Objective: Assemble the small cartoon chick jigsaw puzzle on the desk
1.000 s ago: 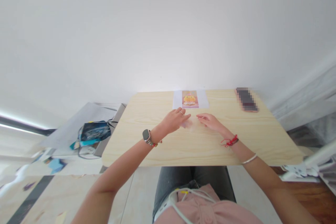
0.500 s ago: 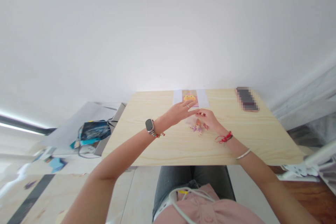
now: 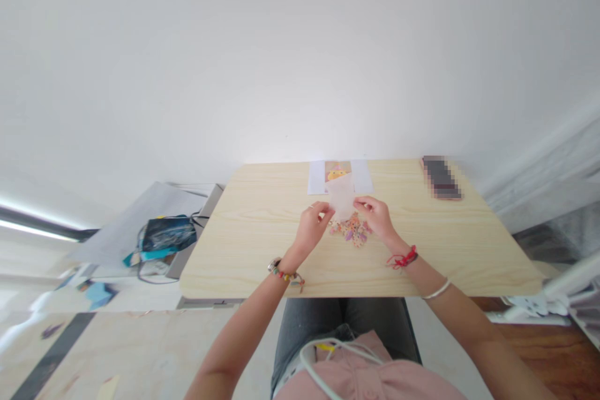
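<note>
My left hand (image 3: 310,228) and my right hand (image 3: 376,219) are raised over the light wooden table (image 3: 262,244). Together they pinch the lower corners of a small clear plastic bag (image 3: 341,199), which stands upright between them. Below the bag, a heap of small colourful pieces (image 3: 350,230) in pink, purple and orange lies on the table between my hands. Behind the bag, at the table's far edge, lies a white card with a yellow cartoon picture (image 3: 362,176), partly hidden by the bag.
A phone (image 3: 439,177) lies at the far right of the table. Left of the table, on a grey surface, sits a dark blue bag (image 3: 166,234) with cords. White objects (image 3: 539,306) stand by the table's right edge.
The small colourful pieces have come out onto the table. My hands have drawn closer together and lifted the clear bag upright over the heap. My left hand has turned over.
</note>
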A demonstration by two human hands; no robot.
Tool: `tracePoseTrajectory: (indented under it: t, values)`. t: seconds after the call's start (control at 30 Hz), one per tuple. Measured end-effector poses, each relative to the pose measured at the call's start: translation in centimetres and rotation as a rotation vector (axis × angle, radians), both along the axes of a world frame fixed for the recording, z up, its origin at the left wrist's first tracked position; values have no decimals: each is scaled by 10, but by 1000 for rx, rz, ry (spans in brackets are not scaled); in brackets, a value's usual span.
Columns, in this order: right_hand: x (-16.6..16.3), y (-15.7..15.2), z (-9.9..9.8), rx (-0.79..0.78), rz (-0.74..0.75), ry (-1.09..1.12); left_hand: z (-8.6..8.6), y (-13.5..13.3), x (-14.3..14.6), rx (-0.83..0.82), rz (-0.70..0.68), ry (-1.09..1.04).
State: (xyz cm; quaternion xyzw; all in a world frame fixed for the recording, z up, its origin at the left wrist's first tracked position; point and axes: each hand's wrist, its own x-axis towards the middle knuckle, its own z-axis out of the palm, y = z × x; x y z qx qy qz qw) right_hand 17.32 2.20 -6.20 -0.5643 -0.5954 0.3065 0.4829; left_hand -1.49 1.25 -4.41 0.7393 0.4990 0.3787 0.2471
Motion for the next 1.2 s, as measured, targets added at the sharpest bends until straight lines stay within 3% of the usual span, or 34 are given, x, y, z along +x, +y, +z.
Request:
tracePoseTrajectory:
  t: [0.27,0.47,0.57,0.67,0.8,0.97,1.2]
  values:
    - [1,-14,2,13,-17,-32,-8,2,0,-16,71,-36]
    - [16,-19,1,-25,-33,-11,-5,-1,-6,-283,92,-365]
    - [14,-22,6,-124,110,83,-4,-7,-4,-422,-16,-477]
    - [6,-27,15,-218,274,114,-5,-14,1,-401,-32,-471]
    - [0,-33,23,-258,376,46,-3,-23,3,-403,-24,-466]
    - [0,-38,24,-276,413,21,8,-31,-3,-519,-127,-538]
    - [-6,-45,30,-334,487,204,15,-38,-12,-548,-73,-587]
